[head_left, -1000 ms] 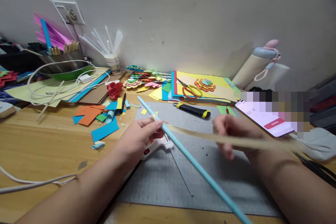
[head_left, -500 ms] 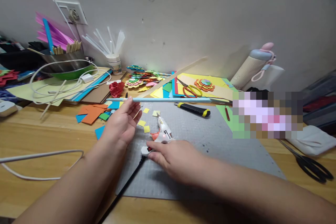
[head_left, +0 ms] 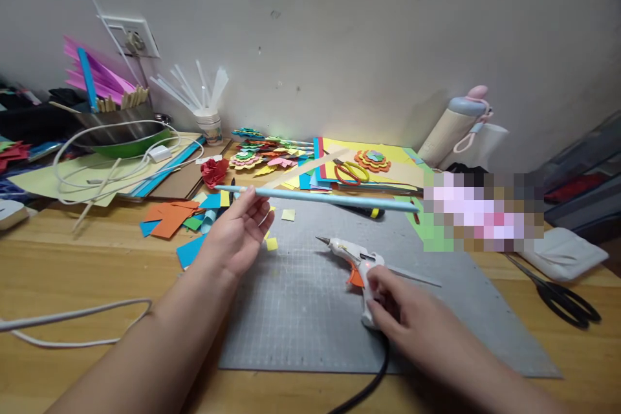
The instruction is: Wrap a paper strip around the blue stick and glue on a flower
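My left hand point(head_left: 237, 233) holds a long light-blue paper stick point(head_left: 330, 198) level above the grey cutting mat point(head_left: 301, 310), together with a thin beige strip point(head_left: 303, 169) that angles up to the right. Its fingers are closed around the stick's left part. My right hand point(head_left: 402, 317) grips the handle of a white glue gun point(head_left: 352, 255) with an orange trigger, nozzle pointing left, just above the mat. A black cord point(head_left: 369, 381) runs from the gun toward me.
Coloured paper scraps point(head_left: 179, 217), a red paper rose point(head_left: 213, 169), paper flowers point(head_left: 257, 152), orange-handled scissors point(head_left: 352, 171) and stacked card lie at the back. Black scissors point(head_left: 557, 294) rest at right. A white cable point(head_left: 72, 326) loops at left. A bottle point(head_left: 451, 126) leans on the wall.
My right hand has picked the glue gun up from mid-mat and carried it right, turning its nozzle to the left. The left hand keeps the blue stick level, slightly lower.
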Demonstrator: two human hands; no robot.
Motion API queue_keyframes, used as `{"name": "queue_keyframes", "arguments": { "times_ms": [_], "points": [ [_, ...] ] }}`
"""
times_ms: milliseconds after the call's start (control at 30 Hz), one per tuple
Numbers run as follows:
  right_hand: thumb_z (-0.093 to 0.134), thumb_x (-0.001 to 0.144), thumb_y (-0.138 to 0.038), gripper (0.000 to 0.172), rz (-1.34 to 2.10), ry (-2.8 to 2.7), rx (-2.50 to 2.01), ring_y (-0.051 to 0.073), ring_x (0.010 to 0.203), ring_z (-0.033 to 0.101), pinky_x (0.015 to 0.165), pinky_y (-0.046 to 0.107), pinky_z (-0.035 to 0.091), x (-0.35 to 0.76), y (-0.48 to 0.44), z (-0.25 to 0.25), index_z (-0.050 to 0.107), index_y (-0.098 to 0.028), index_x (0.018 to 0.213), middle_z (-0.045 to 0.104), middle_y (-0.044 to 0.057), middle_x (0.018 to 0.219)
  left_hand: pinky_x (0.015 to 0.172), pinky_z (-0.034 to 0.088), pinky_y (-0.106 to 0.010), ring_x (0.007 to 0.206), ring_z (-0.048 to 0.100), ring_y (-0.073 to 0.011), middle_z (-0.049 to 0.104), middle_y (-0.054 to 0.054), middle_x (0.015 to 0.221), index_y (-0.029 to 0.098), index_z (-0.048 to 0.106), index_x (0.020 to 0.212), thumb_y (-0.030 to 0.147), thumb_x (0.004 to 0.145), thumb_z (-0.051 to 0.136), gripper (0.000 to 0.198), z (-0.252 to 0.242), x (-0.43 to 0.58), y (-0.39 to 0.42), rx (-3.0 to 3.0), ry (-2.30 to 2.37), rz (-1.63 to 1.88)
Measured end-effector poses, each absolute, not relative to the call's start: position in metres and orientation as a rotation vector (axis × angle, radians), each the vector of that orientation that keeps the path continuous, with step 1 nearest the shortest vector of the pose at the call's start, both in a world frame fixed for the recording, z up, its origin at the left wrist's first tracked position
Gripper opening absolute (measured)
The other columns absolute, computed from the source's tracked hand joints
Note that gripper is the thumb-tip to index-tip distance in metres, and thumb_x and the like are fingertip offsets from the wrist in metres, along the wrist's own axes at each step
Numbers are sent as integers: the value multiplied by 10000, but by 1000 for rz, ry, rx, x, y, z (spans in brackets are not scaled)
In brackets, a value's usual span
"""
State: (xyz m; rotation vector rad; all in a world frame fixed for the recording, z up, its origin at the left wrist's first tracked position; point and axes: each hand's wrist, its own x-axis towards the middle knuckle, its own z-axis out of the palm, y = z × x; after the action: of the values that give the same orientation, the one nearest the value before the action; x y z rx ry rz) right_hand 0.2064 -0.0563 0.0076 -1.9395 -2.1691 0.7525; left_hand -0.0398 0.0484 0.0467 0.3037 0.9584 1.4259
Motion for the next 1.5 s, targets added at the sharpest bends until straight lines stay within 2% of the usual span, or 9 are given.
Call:
{"name": "queue_keyframes", "arguments": {
  "times_ms": [133, 367, 667, 833, 1000, 1167, 1267, 1367, 1500],
  "points": [
    [418, 896, -384, 155, 733, -1909, -2145, 216, 624, 593, 562, 310, 377, 206, -63, -2, 429, -241, 836, 630, 24, 705, 737, 497, -248, 641, 600, -96, 644, 11, 663, 156, 671, 696, 240, 753, 728, 116, 48, -36, 39, 454, 839, 1336],
    [430, 842, -609, 423, 683, -1977, -2312, 259, 602, 600, 526, 323, 317, 197, -48, 15, 514, -242, 651, 657, 72, 652, 784, 481, -243, 738, 600, -121, 663, -19, 741, 145, 713, 730, 334, 666, 800, 218, 42, -33, 37, 695, 889, 1273],
    [562, 754, -553, 380, 699, -1783, -2171, 245, 572, 553, 529, 319, 289, 219, -24, 1, 541, -226, 561, 573, 63, 564, 753, 484, -234, 716, 604, -108, 665, 0, 708, 154, 703, 734, 217, 803, 682, 96, 87, -47, 30, 710, 897, 1384],
    [656, 676, -382, 196, 1018, -1499, -1950, 205, 544, 576, 503, 301, 378, 223, -17, -6, 562, -222, 613, 570, 10, 546, 756, 476, -247, 731, 608, -106, 677, 3, 740, 158, 701, 795, 220, 817, 677, 69, 98, -53, 29, 729, 898, 1426],
    [579, 704, -437, 234, 1336, -1034, -1582, 192, 610, 646, 548, 313, 535, 236, -13, 9, 563, -216, 779, 645, 37, 715, 785, 486, -251, 737, 609, -107, 665, 10, 724, 164, 693, 771, 240, 790, 702, 79, 98, -48, 18, 670, 860, 1315],
    [632, 646, -293, 165, 1420, -606, -1101, 72, 551, 579, 499, 127, 524, 263, -11, 50, 566, -244, 790, 572, -29, 696, 728, 506, -253, 733, 608, -125, 656, 6, 718, 177, 693, 742, 205, 775, 688, 44, 96, -43, 15, 628, 905, 1276],
    [577, 780, -217, 53, 1304, -397, -807, 62, 602, 598, 539, 83, 522, 280, -8, 69, 620, -237, 805, 580, -14, 719, 745, 508, -253, 737, 604, -122, 652, 8, 719, 177, 694, 725, 212, 752, 715, 49, 91, -42, 19, 616, 910, 1274],
    [492, 918, -285, 226, 1047, -495, -817, 86, 673, 619, 658, 170, 550, 290, -7, 76, 661, -278, 769, 637, -31, 847, 766, 503, -252, 749, 596, -124, 651, -5, 733, 159, 692, 706, 254, 713, 756, 116, 79, -41, 25, 633, 936, 1262],
    [453, 933, -215, 306, 781, -524, -854, 114, 794, 620, 802, 228, 519, 285, -13, 70, 715, -290, 794, 656, -34, 961, 768, 484, -235, 753, 578, -116, 647, -5, 752, 154, 698, 724, 293, 653, 806, 190, 57, -38, 31, 616, 972, 1243]
  ]
}}
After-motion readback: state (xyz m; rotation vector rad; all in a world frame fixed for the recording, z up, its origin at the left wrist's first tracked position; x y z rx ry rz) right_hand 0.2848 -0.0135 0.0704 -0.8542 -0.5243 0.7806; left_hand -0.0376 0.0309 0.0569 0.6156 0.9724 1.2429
